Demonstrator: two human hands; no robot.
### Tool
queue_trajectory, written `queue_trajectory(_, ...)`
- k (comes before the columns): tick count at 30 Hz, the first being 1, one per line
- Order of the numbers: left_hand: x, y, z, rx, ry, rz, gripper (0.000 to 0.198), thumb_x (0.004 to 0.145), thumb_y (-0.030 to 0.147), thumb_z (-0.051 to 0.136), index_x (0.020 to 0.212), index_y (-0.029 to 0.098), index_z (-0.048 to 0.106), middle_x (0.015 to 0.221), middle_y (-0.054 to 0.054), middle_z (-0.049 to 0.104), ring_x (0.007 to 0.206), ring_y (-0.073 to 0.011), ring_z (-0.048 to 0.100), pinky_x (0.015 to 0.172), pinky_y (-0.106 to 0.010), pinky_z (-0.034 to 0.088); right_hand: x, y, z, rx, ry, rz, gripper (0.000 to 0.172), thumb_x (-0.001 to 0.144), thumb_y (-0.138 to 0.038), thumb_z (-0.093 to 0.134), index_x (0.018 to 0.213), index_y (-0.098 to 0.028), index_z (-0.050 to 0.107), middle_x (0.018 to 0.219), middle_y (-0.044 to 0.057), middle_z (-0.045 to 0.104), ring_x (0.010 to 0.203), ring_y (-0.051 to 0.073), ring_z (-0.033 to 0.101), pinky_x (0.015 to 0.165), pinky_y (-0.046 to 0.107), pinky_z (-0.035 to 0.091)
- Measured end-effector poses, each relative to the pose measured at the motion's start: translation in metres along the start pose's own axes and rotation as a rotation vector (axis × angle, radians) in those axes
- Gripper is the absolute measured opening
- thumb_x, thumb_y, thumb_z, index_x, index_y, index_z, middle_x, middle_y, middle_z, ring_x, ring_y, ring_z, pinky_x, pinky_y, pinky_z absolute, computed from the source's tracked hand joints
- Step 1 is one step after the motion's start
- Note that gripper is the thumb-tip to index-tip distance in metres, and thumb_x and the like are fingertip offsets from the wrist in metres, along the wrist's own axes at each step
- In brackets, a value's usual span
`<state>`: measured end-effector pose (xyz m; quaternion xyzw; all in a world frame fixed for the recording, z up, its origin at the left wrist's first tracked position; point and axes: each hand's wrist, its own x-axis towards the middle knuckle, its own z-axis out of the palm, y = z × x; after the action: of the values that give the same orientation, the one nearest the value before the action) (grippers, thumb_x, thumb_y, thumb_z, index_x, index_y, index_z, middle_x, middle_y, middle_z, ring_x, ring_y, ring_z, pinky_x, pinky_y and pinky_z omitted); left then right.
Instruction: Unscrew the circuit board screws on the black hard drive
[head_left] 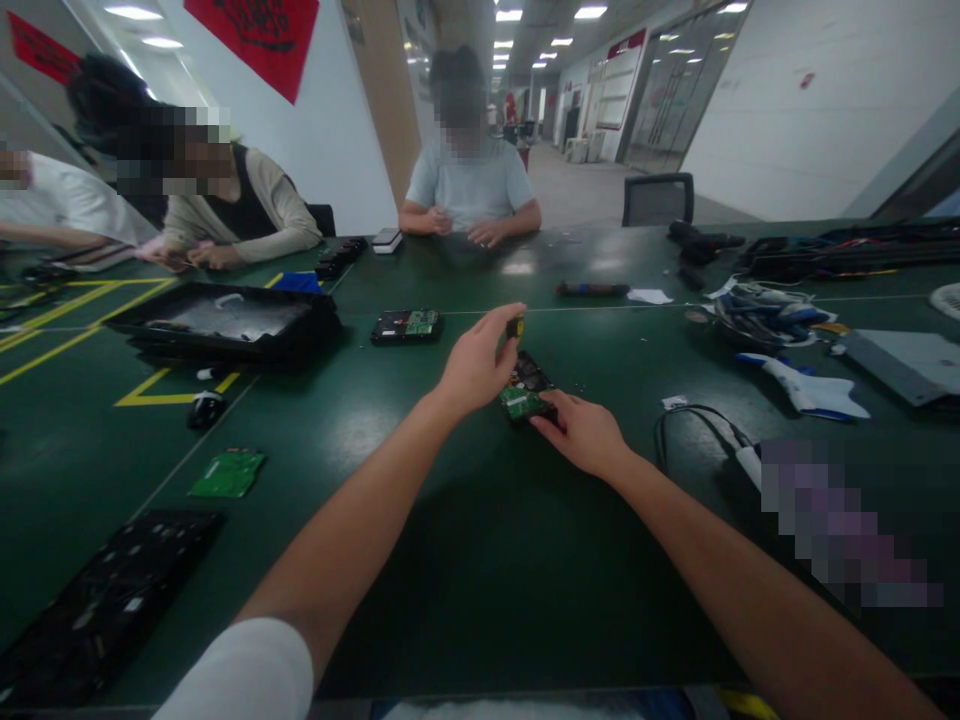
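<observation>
Between the hands (pixel 476 368) (pixel 586 436), hard drive (pixel 525 393)

No words or numbers can be read here. The big red poster (pixel 255 35) on the far left wall has dark marks, but they are too blurry. The red sign (pixel 626 44) far down the hall is too small to read. So is the print on the drive (pixel 529 375) in the middle of the desk (pixel 480 550).

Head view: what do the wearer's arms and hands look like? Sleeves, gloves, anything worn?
The left hand and right hand are bare: no gloves, rings or watch visible. A white short sleeve shows on the left upper arm at the bottom edge. The right arm shows no sleeve in frame.
</observation>
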<state>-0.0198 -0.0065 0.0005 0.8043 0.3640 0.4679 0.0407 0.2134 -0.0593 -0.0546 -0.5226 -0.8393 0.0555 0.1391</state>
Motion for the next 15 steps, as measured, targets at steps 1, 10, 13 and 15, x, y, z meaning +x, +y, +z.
queue_trajectory(1,-0.0003,0.0008,-0.0004,0.001,-0.006,-0.013,0.057,0.096,0.006,0.053,0.151,0.022,0.052,0.151,-0.013,0.065,0.14,-0.0261,0.064,0.12,-0.047,0.051,-0.0001,-0.0002,-0.0003,0.0,-0.001,-0.001,0.048,0.111,-0.055,0.049,0.144,-0.022,0.059,0.108,0.009,0.078,0.088,0.024,0.072,0.066,0.032,0.041)
queue_trajectory(10,-0.001,0.0045,-0.0014,-0.048,-0.044,-0.065,0.051,0.099,0.013,0.054,0.148,0.025,0.048,0.15,-0.014,0.064,0.134,-0.0292,0.068,0.116,-0.051,0.053,-0.0006,-0.0019,-0.0031,0.016,-0.02,0.011,0.048,0.111,-0.055,0.048,0.144,-0.022,0.059,0.11,0.01,0.078,0.092,0.025,0.073,0.068,0.032,0.044)
queue_trajectory(13,-0.0002,0.0045,-0.001,-0.019,-0.032,-0.03,0.048,0.098,0.012,0.054,0.145,0.023,0.052,0.143,-0.013,0.066,0.131,-0.0268,0.066,0.116,-0.048,0.053,-0.0003,-0.001,-0.0017,0.008,-0.016,0.013,0.049,0.11,-0.056,0.049,0.144,-0.022,0.06,0.113,0.01,0.078,0.093,0.025,0.073,0.069,0.032,0.044)
queue_trajectory(15,0.0001,0.0038,-0.0006,-0.005,-0.011,-0.012,0.048,0.097,0.01,0.054,0.143,0.022,0.055,0.141,-0.013,0.064,0.132,-0.0255,0.064,0.116,-0.046,0.053,-0.0002,-0.0006,-0.0006,0.001,-0.008,0.012,0.048,0.111,-0.055,0.049,0.144,-0.023,0.06,0.115,0.01,0.078,0.093,0.025,0.073,0.069,0.032,0.044)
